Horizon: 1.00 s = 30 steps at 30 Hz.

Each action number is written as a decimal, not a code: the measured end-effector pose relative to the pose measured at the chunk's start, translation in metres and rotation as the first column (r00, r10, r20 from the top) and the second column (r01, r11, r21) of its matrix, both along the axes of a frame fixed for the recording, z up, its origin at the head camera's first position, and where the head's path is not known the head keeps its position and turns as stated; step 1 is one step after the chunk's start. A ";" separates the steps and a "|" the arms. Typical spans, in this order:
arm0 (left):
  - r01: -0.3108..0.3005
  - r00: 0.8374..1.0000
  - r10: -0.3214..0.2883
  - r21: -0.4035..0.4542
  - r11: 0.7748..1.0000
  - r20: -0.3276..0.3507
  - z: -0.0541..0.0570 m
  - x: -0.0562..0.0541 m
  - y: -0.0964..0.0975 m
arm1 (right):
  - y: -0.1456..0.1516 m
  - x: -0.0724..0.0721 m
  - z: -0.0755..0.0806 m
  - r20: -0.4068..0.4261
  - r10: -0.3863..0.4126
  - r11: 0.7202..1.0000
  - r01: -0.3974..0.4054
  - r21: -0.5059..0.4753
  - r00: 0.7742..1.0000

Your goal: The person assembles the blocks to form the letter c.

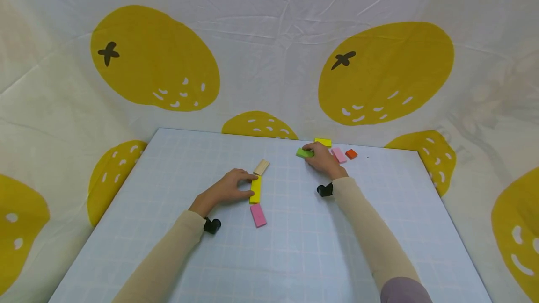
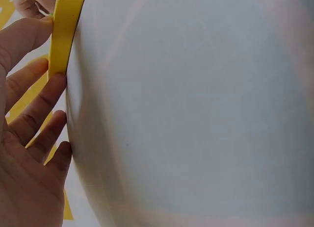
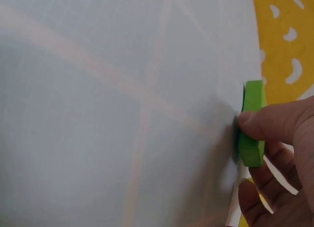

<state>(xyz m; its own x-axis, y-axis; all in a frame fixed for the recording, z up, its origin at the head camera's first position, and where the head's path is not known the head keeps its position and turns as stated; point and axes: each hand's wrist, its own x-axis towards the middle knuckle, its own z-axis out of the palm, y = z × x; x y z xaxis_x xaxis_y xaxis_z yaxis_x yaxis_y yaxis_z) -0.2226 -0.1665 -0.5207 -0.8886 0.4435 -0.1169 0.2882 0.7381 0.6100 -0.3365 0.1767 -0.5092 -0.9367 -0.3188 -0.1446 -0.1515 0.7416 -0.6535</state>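
Observation:
My left hand (image 1: 230, 187) has its thumb and fingertips on a yellow block (image 1: 256, 190), which lies flat on the table. In the left wrist view the thumb and fingers bracket that yellow block (image 2: 66, 33). Just beyond its far end is a plain wooden block (image 1: 261, 167), and a pink block (image 1: 258, 215) lies slightly angled at its near end. Toward the back right, my right hand (image 1: 322, 159) pinches a green block (image 1: 304, 153). The right wrist view has the thumb on one face of the green block (image 3: 251, 151), close to the table surface.
Beside the right hand, near the table's back edge, lie another yellow block (image 1: 323, 142), a light pink block (image 1: 338, 155) and an orange-red block (image 1: 351, 154). Part of a red piece shows behind the hand. A fruit-printed sheet (image 1: 269, 69) hangs behind the pale gridded table (image 1: 303, 256).

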 end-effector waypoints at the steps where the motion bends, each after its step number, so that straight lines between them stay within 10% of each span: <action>1: 0.002 1.000 -0.002 -0.003 1.000 -0.005 0.000 0.000 0.000 | -0.002 0.000 0.000 0.005 0.006 1.000 -0.006 -0.007 1.000; 30: 0.018 0.996 -0.024 -0.070 0.997 -0.087 -0.001 -0.007 0.001 | -0.025 0.001 -0.004 0.006 0.066 0.998 -0.065 -0.022 0.998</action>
